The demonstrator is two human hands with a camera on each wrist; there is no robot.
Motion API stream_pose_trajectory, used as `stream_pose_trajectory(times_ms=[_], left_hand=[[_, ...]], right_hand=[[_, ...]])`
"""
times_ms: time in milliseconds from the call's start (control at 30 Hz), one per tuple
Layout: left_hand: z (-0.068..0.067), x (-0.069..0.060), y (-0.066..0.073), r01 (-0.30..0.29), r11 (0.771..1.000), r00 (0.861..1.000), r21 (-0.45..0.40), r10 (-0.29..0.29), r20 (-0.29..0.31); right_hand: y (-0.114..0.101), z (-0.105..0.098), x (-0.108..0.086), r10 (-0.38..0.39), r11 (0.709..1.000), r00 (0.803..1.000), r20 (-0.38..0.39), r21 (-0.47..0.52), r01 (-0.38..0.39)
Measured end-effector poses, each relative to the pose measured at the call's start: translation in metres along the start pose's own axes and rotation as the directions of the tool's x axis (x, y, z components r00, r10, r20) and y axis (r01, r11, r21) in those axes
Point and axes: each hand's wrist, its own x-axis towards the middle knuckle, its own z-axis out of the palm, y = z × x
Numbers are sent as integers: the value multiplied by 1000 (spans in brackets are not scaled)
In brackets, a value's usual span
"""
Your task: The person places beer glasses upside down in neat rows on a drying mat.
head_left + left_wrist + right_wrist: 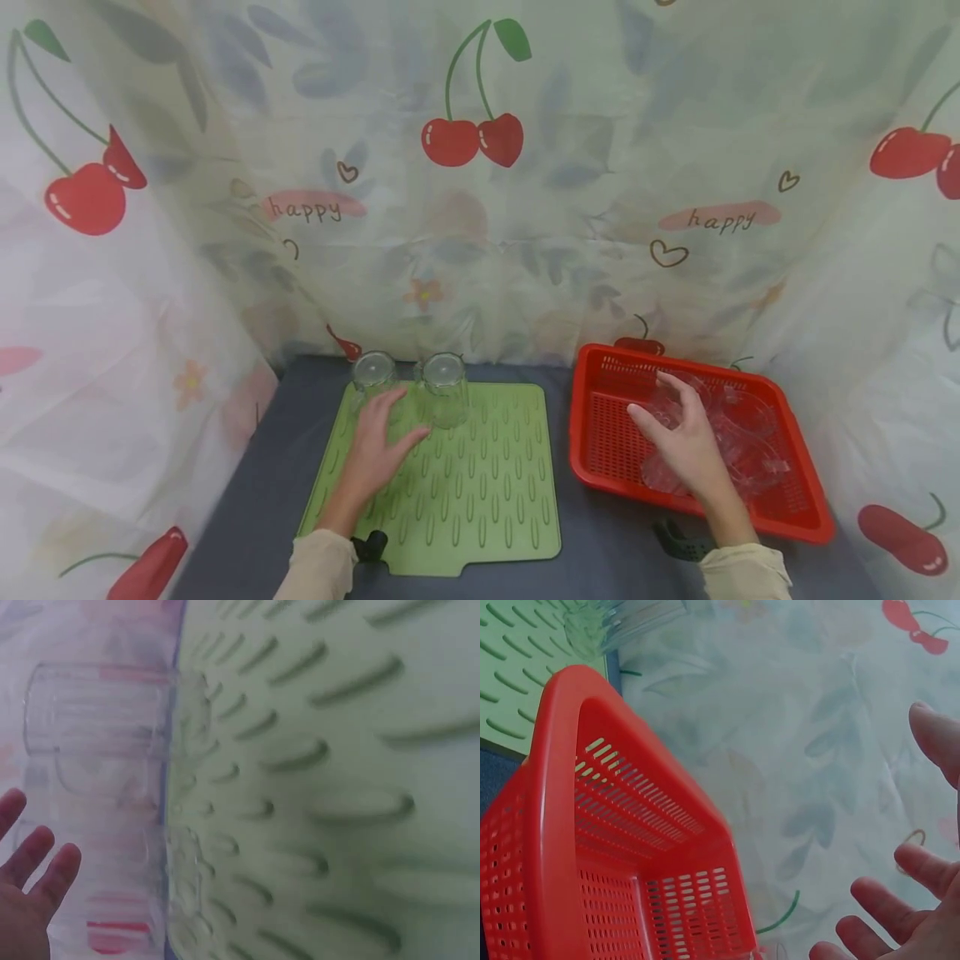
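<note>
Two clear glass mugs stand upside down at the back left of a green drying mat (487, 467); the right one (444, 392) and the left one (374, 375) also show in the left wrist view. My left hand (375, 454) is over the mat's left part, fingers spread, holding nothing. Several clear glasses (750, 442) lie in a red basket (607, 479). Above this basket my right hand (690, 446) hovers with thumb and fingers apart and nothing held. In the right wrist view, its fingers (885, 907) are beyond the basket's side (555, 825).
A dark grey cloth (247, 517) covers the table beneath the mat and basket. Patterned curtains with cherries (480, 275) hang behind and on both sides. Dark straps (371, 546) sit at both wrists.
</note>
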Motion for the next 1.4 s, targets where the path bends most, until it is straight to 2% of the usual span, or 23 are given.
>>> stream_pose_trajectory(times_ms=[67,200,400,733,867,967,1200,1400], left_hand=[[-4,-3,-4,-26,999,1000,31,25,15],[-11,-11,-14,-19,997,999,68,16,40],[-16,-19,-32,-10,988,998,157,1,55],[-21,-31,-45,-15,990,998,139,5,67],[-25,-34,-48,42,989,995,140,-53,80],[-28,-34,-52,100,982,988,159,-118,103],[-32,-34,-70,201,961,958,188,-233,167],[-28,-36,-86,252,951,935,182,-287,209]], right_hand=[[1,-1,0,8,1000,1000,3,8,-8],[3,-5,0,29,999,1000,6,14,-29],[4,-13,-2,63,997,998,-4,-38,-63],[11,-26,0,62,990,998,-5,-125,-62],[17,-29,-1,65,986,998,-15,-152,-67],[21,-31,-3,73,982,997,-23,-173,-76],[27,-32,-4,114,972,993,-26,-206,-116],[32,-34,-1,140,965,990,4,-225,-135]])
